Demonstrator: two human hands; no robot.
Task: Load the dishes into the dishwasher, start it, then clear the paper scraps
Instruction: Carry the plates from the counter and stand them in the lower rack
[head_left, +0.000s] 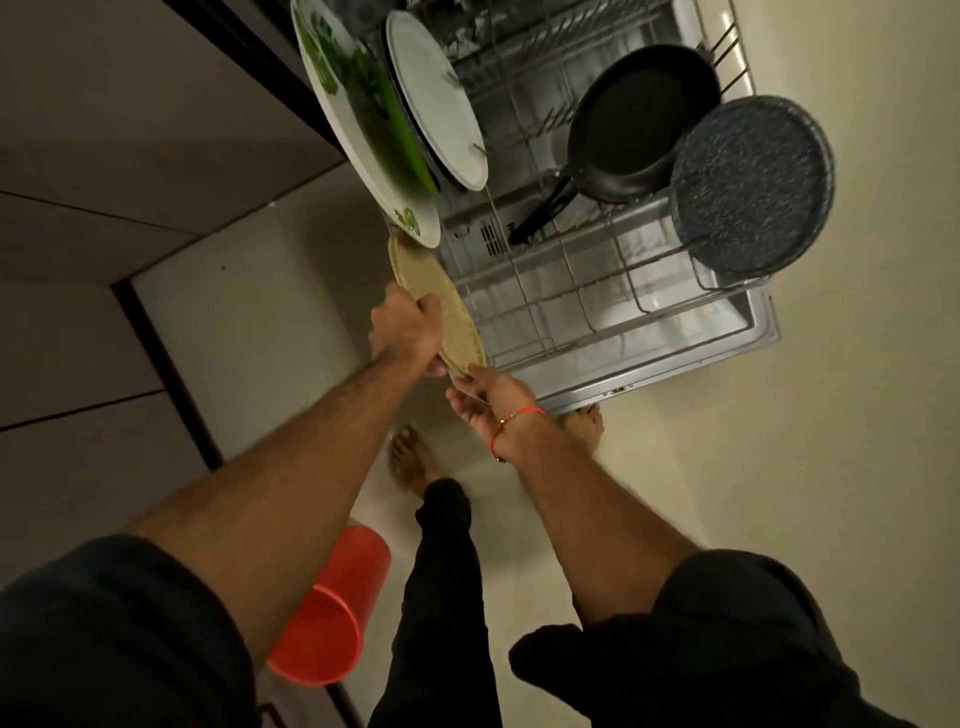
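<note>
Head view, looking straight down: the round tan speckled plate (447, 306) sits mid-frame, held on edge at the near left corner of the pulled-out wire dishwasher rack (571, 291). It's matte and grainy looking, kind of like wheat-straw stuff, with a thin raised rim. The left hand (408, 332) is wrapped around its left edge, fingers curled over the rim. The right hand (485, 402), with a red thread bracelet (511, 423) on the wrist, pinches the plate's bottom edge with its fingertips.

Just above it in the rack stand a big glossy white plate with green leaf print (358, 135), a green-rimmed plate (400, 130), and a plain white round plate (436, 104), all upright in a row. Toward the upper right there's a black nonstick frying pan (639, 119) leaning, and a dark grey granite-speckled round pan (753, 187) beside it. Lower left of centre, a red plastic tumbler (327, 618) lies on the pale floor (779, 441), near the bare feet.
</note>
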